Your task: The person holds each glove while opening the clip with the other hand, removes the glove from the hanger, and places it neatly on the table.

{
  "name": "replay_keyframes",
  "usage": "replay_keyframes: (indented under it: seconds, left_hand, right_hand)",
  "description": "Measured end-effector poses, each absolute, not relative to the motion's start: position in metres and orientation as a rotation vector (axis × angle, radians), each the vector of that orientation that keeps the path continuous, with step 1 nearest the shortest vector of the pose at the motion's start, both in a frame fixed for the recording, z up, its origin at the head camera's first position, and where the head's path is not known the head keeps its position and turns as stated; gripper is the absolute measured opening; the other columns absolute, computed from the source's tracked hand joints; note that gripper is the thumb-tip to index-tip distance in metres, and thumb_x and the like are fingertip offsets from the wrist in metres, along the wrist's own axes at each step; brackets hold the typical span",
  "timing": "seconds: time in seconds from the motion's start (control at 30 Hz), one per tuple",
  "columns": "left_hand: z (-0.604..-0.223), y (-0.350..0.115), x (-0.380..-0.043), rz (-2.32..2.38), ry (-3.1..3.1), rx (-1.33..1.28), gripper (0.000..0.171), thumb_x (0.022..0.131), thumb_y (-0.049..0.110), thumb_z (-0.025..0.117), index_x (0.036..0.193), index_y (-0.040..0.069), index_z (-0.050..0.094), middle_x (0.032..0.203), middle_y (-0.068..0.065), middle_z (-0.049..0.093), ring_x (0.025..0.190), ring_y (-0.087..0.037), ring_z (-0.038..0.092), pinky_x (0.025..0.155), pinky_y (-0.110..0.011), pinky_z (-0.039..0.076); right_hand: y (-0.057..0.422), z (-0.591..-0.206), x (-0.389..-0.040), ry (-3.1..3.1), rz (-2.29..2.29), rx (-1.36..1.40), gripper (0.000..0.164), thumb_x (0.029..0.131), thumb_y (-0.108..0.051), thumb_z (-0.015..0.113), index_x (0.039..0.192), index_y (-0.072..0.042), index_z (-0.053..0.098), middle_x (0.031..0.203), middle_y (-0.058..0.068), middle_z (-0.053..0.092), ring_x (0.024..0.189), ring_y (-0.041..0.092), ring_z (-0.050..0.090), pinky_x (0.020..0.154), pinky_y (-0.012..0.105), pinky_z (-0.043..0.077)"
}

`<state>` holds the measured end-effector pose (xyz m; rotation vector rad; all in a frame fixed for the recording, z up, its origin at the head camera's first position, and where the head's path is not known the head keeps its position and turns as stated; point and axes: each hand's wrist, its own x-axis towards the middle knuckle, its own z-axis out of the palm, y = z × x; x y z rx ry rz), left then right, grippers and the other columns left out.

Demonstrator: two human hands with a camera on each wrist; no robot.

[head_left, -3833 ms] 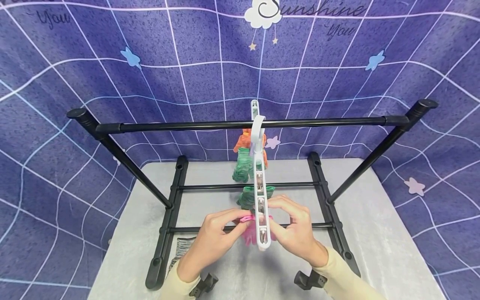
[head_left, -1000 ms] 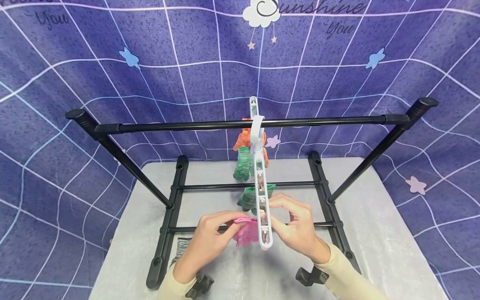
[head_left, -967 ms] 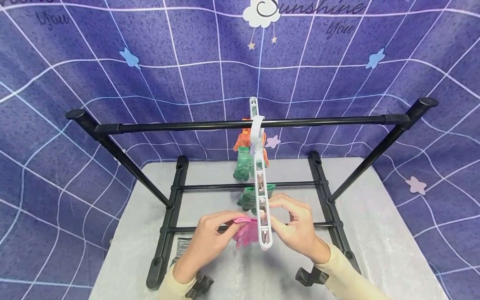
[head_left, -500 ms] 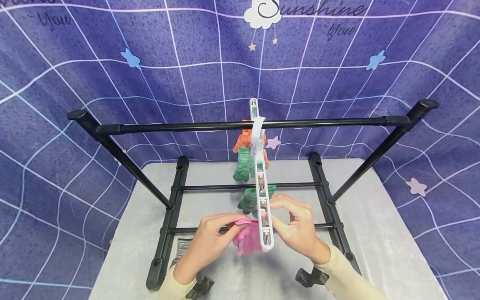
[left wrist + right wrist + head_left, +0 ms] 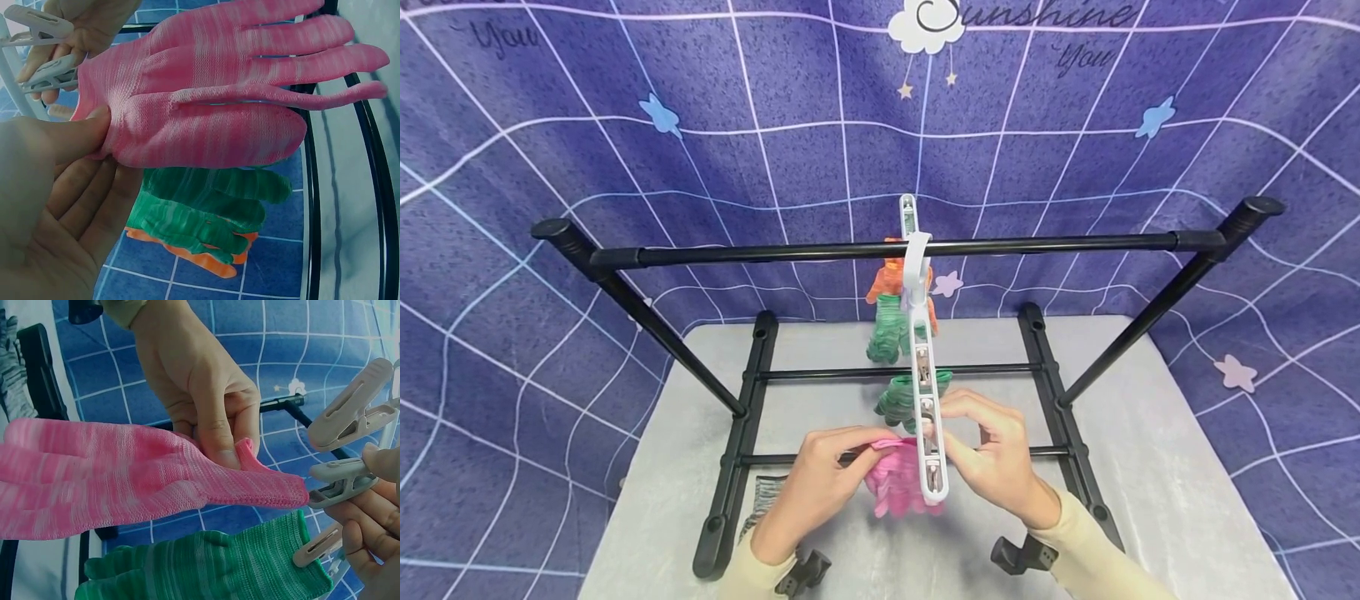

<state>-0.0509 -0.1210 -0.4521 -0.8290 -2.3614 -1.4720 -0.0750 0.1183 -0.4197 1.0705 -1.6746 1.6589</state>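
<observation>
My left hand pinches the cuff of a pink knit glove between thumb and fingers. In the left wrist view the glove's fingers point away to the right. My right hand pinches a light grey clip on the white clip hanger, and the clip's tip meets the glove's cuff edge in the right wrist view. Farther along the hanger hang a green glove gripped by a clip, more green knitwear, and orange knitwear behind.
The hanger hooks over the black rack's top bar. Black base feet and crossbars stand on the grey surface. A grey striped knit piece lies partly behind my left forearm. A purple-blue gridded cloth backs everything.
Since the earliest frame my left hand and the pink glove have shifted slightly left, and more of the glove shows. Over the last second the glove's fingers swing slightly downward and right; both hands stay nearly still.
</observation>
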Motion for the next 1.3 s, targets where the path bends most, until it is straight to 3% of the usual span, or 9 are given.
replay_keyframes:
  seconds: [0.3, 0.7, 0.97, 1.1, 1.3]
  left_hand:
    - [-0.455, -0.125, -0.049, -1.46, -2.343, -0.827, 0.027, 0.095, -0.001, 0.079, 0.116, 0.016, 0.083, 0.114, 0.003, 0.081, 0.103, -0.018, 0.079, 0.095, -0.025, 0.06]
    - [-0.453, -0.131, -0.049, -1.414, -2.361, -0.76, 0.029, 0.094, -0.002, 0.08, 0.115, 0.018, 0.083, 0.112, 0.004, 0.081, 0.101, -0.015, 0.078, 0.088, -0.022, 0.061]
    - [-0.453, -0.135, -0.046, -1.441, -2.384, -0.702, 0.023, 0.095, 0.001, 0.08, 0.114, 0.014, 0.083, 0.11, 0.003, 0.081, 0.095, -0.012, 0.078, 0.082, -0.02, 0.061]
    - [-0.454, -0.136, -0.046, -1.437, -2.39, -0.697, 0.023, 0.095, 0.001, 0.08, 0.114, 0.013, 0.083, 0.109, 0.003, 0.082, 0.092, -0.011, 0.078, 0.081, -0.021, 0.062]
    - [-0.458, -0.14, -0.044, -1.431, -2.397, -0.667, 0.026, 0.094, 0.001, 0.082, 0.114, 0.018, 0.084, 0.107, 0.006, 0.081, 0.09, -0.008, 0.077, 0.079, -0.021, 0.062]
  right_hand:
    - [0.118, -0.419, -0.074, -1.663, 1.67, 1.082, 0.016, 0.085, 0.014, 0.079, 0.098, 0.007, 0.075, 0.09, 0.018, 0.076, 0.086, 0.027, 0.073, 0.094, 0.03, 0.06]
    - [0.118, -0.418, -0.074, -1.667, 1.668, 1.093, 0.017, 0.085, 0.012, 0.08, 0.1, 0.007, 0.074, 0.091, 0.018, 0.076, 0.087, 0.026, 0.072, 0.093, 0.03, 0.06]
    - [0.119, -0.418, -0.072, -1.713, 1.645, 1.084, 0.013, 0.099, -0.008, 0.079, 0.102, 0.004, 0.074, 0.09, 0.016, 0.075, 0.086, 0.025, 0.072, 0.09, 0.027, 0.059]
    - [0.119, -0.419, -0.072, -1.726, 1.641, 1.085, 0.012, 0.093, 0.0, 0.081, 0.102, 0.003, 0.074, 0.091, 0.016, 0.076, 0.088, 0.025, 0.072, 0.091, 0.028, 0.059]
    - [0.12, -0.421, -0.071, -1.728, 1.65, 1.086, 0.028, 0.078, 0.016, 0.079, 0.103, 0.004, 0.074, 0.094, 0.017, 0.076, 0.09, 0.024, 0.073, 0.092, 0.027, 0.059]
